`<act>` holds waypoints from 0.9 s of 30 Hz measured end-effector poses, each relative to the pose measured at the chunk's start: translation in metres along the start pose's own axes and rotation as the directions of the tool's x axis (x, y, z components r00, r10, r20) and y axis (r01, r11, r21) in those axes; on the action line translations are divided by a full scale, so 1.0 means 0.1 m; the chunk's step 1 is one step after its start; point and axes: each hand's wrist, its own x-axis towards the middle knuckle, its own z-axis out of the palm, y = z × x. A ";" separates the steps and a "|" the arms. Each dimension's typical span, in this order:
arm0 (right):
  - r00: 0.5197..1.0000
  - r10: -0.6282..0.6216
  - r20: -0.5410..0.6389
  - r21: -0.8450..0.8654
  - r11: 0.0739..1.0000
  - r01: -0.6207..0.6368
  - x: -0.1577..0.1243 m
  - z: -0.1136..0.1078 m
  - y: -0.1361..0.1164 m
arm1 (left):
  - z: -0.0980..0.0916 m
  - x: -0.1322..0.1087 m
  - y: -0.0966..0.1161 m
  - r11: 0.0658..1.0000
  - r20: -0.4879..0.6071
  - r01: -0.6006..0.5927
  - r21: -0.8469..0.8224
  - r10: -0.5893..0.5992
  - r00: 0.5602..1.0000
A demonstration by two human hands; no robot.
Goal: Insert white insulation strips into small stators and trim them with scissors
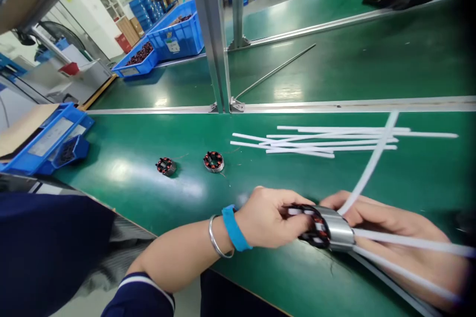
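A metal motor stator with red-and-black windings sits between both hands, low over the green table. My left hand pinches its wound end. My right hand cradles its steel body from behind and holds several white tubes that stick out of it to the right; one tube curves up and away. Two more stators lie apart on the table to the left. A loose pile of white tubes lies farther back.
Aluminium frame posts rise from a rail crossing the table. Blue bins of parts stand at the back left, another blue tray at the near left. A thin metal rod lies beyond the rail.
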 end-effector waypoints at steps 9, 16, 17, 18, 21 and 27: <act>0.984 0.122 -0.128 0.049 0.992 -0.117 -0.11 0.07 0.04 | 0.04 -0.02 0.04 0.992 0.087 0.097 -0.077 -0.091 0.992; 0.950 0.312 0.001 0.217 0.927 -0.305 0.01 -0.04 -0.19 | -0.03 0.02 0.09 0.917 0.189 0.199 -0.346 -0.140 0.972; 0.947 0.320 0.017 0.248 0.916 -0.314 0.02 -0.08 -0.23 | -0.06 0.03 0.11 0.898 0.209 0.215 -0.384 -0.142 0.968; 0.945 0.325 0.039 0.277 0.905 -0.323 0.03 -0.12 -0.27 | -0.08 0.03 0.13 0.880 0.227 0.232 -0.414 -0.148 0.963; 0.955 0.288 0.068 0.299 0.908 -0.295 0.02 -0.19 -0.31 | -0.13 0.05 0.17 0.840 0.246 0.279 -0.465 -0.180 0.952; 0.969 -0.245 -0.011 -0.022 0.969 0.245 -0.07 -0.03 -0.15 | -0.09 0.09 0.18 0.843 0.148 0.252 -0.476 -0.206 0.967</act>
